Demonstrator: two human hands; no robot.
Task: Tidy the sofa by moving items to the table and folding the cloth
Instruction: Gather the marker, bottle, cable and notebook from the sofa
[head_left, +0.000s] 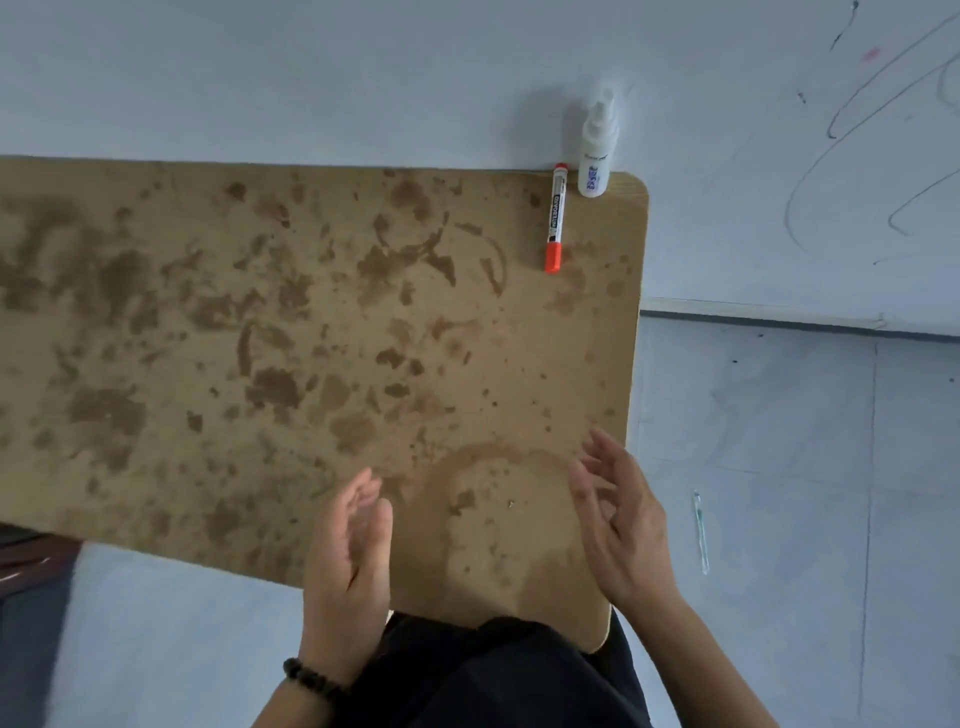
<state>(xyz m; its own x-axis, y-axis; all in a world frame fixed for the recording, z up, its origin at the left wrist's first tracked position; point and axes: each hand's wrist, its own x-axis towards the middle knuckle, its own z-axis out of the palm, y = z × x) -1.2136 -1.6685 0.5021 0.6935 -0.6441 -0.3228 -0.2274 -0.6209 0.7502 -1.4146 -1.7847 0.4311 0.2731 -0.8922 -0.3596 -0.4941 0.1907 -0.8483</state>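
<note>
Lying on table (311, 312), marker (556, 218) runs near-far, orange end nearest.

— What blocks a reach across the table (260, 338)?
— Only its far right corner: a marker (556, 218) lying flat, a spray bottle (596, 150) upright just beside it. The table's stained middle and left lie open.

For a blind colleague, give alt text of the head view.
Left hand and right hand hover open and empty over the near edge of a stained wooden table. A red-capped marker and white spray bottle sit at its far right corner.
</note>
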